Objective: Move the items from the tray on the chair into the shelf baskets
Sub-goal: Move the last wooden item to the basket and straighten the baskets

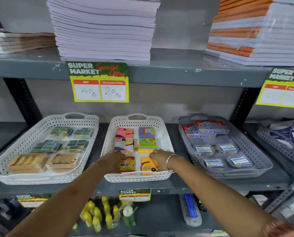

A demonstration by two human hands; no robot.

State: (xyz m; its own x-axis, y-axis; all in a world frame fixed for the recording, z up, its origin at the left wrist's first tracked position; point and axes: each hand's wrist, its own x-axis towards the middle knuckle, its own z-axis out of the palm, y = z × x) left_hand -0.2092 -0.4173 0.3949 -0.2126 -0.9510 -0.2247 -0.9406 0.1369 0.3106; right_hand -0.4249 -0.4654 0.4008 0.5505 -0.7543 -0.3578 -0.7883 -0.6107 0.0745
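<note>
Both my hands reach into the middle white basket (pixel 165 134) on the shelf, which holds several sticky-note packs in two columns. My left hand (pixel 112 160) lies over the front-left pack, a pink and yellow sticky-note pack (pixel 127 165), with fingers curled on its left edge. My right hand (pixel 160 159), with a bangle on the wrist, grips the orange sticky-note pack (pixel 147 165) at the front right. Further back lie a green pack (pixel 147 143) and a purple pack (pixel 146 132). The tray and the chair are out of view.
A larger white basket (pixel 23 144) with erasers and wooden pieces stands to the left, a grey basket (pixel 255 151) with boxes and small tubs to the right. Notebook stacks (pixel 103 28) fill the shelf above. Yellow bottles (pixel 98 214) sit on the shelf below.
</note>
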